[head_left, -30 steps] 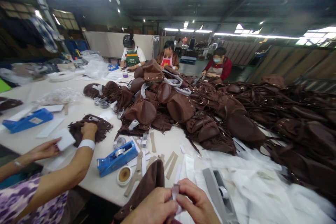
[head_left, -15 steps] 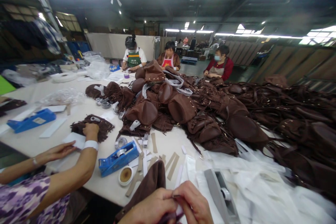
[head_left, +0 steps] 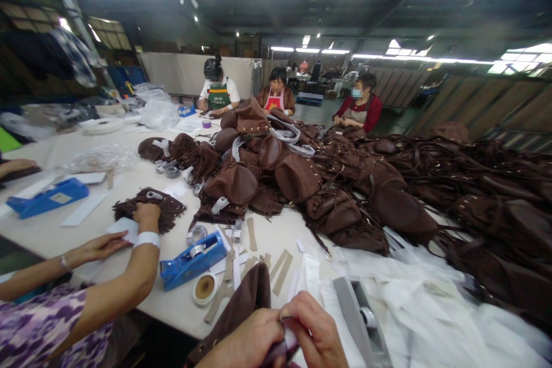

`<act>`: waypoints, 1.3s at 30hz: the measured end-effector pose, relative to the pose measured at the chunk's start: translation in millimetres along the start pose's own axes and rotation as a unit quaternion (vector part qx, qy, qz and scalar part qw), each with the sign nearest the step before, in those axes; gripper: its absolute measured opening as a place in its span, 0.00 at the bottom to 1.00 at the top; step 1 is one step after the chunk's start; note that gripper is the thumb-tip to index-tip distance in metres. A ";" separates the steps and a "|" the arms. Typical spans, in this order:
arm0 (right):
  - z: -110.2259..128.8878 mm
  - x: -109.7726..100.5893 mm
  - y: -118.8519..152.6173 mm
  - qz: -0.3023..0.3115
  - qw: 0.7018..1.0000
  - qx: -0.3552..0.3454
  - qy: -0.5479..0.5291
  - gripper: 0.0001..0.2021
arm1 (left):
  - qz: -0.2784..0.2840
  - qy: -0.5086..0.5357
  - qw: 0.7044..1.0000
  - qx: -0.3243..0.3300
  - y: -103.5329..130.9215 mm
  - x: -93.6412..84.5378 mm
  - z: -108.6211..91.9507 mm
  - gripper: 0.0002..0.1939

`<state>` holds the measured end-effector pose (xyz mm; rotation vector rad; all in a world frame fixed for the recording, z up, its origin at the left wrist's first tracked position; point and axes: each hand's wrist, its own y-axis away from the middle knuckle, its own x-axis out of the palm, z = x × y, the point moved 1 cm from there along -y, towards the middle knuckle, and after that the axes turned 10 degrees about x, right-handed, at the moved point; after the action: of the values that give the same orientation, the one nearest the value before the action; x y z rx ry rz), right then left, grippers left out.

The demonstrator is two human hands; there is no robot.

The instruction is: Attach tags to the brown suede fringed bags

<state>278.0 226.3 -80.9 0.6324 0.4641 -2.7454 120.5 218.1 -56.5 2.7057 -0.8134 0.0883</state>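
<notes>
Head view: left hand (head_left: pixel 248 336) and right hand (head_left: pixel 314 328) both pinching a smooth pale strip (head_left: pixel 290 338) by a floppy, suede-looking brown bag (head_left: pixel 245 299) with metal eyelets, just right of the nearest boxy blue tape dispenser (head_left: pixel 192 260). Fringed, wrinkly bags (head_left: pixel 334 213) heaped beyond it.
</notes>
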 end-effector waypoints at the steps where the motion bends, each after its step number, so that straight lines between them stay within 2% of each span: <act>1: -0.1 -0.8 -0.5 0.004 1.000 -0.005 -0.001 0.10 | -0.005 -0.003 1.000 0.003 -0.6 0.6 -0.8 0.09; 6: -5.4 -5.0 1.5 0.039 0.998 -0.014 -0.043 0.11 | -0.020 -0.010 1.000 0.021 -3.1 2.1 0.4 0.10; 14: -9.9 -9.3 6.2 0.060 0.991 -0.001 -0.120 0.09 | -0.038 0.107 0.993 0.017 -1.7 1.4 20.4 0.09; 20: -9.2 -9.3 8.0 0.092 0.990 -0.017 -0.106 0.12 | -0.104 0.168 0.980 -0.001 0.9 3.4 27.2 0.11; 28: -1.0 -7.1 8.2 0.078 0.992 -0.035 -0.087 0.13 | -0.190 0.238 0.952 -0.038 2.7 5.8 30.0 0.18; 33: -0.5 -7.1 9.0 0.080 0.993 -0.039 -0.082 0.13 | -0.184 0.241 0.952 -0.031 0.8 6.7 28.9 0.16; 39: 0.1 -10.3 10.1 0.098 0.991 -0.017 -0.093 0.12 | -0.184 0.260 0.948 -0.018 -5.8 2.2 45.8 0.11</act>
<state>290.3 219.2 -78.6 0.3848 0.3824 -2.5725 124.1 207.1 -101.2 2.5581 -0.1520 0.6571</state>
